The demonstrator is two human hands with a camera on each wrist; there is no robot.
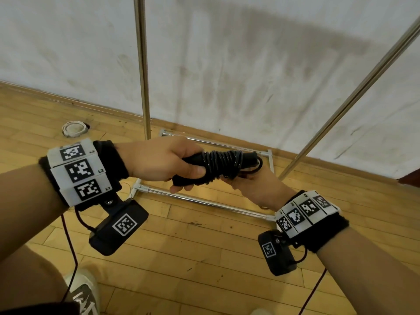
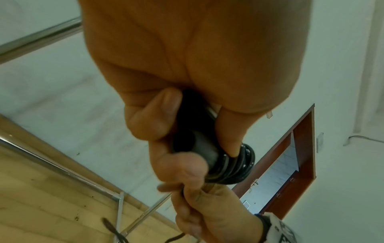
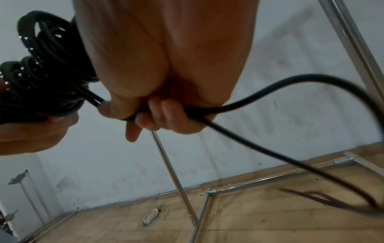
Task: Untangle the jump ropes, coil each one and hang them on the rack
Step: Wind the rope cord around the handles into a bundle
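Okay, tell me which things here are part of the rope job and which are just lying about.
Part of the job:
- black jump rope, wound round its handles
- left hand gripping the handles
- right hand holding the loose cord
- metal rack

Lying about:
- white round fitting on the wooden floor

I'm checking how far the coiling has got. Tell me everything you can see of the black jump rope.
The black jump rope is a glossy cord, plastic or rubber by its look, wound in tight turns around its two dark handles, which lie side by side roughly level. The left hand grips the handle ends. The right hand pinches the last loose loop at the other end. It is held in the air before the metal rack, not yet hung.
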